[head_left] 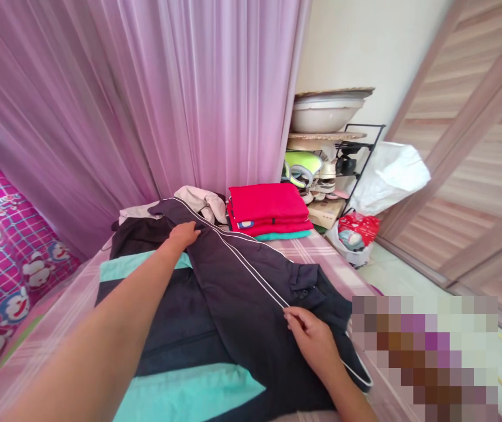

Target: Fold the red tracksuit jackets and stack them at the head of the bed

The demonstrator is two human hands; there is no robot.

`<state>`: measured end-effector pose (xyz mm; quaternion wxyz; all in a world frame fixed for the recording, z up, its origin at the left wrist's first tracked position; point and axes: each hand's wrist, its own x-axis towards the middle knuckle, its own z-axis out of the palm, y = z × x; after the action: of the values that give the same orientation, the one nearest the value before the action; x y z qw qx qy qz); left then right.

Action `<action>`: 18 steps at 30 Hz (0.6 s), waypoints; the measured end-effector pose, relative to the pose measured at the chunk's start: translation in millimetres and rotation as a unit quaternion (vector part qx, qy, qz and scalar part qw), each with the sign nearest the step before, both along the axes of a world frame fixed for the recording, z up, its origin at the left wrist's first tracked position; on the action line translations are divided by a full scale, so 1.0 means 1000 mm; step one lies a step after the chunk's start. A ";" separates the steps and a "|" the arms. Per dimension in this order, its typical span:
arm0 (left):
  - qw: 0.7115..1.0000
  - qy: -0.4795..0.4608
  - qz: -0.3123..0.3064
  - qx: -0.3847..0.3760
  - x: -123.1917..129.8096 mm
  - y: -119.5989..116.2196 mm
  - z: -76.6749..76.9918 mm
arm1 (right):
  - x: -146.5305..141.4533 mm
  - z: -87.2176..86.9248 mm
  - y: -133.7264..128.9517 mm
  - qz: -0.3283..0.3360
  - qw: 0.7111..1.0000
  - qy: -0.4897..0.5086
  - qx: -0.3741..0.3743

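Note:
Dark trousers [237,281] with white piping lie stretched diagonally across a plaid-covered surface, their gathered waist end at the right. At the far leg, my left hand [184,233] is closed on the cloth beside the piping. My right hand [310,334] pinches the fabric along the white piping lower down, nearer the waist. Beneath the trousers, a dark and turquoise garment [189,387] lies partly covered. Black cloth [139,237] and a light beige garment [202,202] are bunched at the far left end.
A stack of folded red clothes [270,205] sits at the far edge, on a turquoise piece [283,235]. Behind it stands a rack [365,146] with shoes and a white basin [327,114]. Purple curtains [215,88] hang behind. White and red bags [356,231] rest on the floor near wooden doors.

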<state>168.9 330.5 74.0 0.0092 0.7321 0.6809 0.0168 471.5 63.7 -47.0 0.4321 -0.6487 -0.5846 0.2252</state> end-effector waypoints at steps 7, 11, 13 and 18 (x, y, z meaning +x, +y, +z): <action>0.997 -0.055 0.012 -0.048 -0.011 0.020 0.000 | 0.017 0.011 -0.016 0.015 0.993 -0.110 -0.034; 0.987 -0.141 -0.037 -0.072 -0.034 -0.003 0.032 | 0.029 0.013 -0.025 -0.002 0.979 -0.182 -0.092; 0.975 -0.197 -0.057 -0.084 -0.055 -0.020 0.050 | 0.034 0.014 -0.026 0.000 0.972 -0.203 -0.118; 0.950 -0.283 -0.060 -0.113 -0.113 -0.071 0.078 | 0.046 0.017 -0.024 0.048 0.973 -0.180 -0.138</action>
<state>55.6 259.2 151.5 0.2858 0.7307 0.6027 0.1457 518.0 39.9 -30.1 0.2149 -0.7033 -0.6463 0.2035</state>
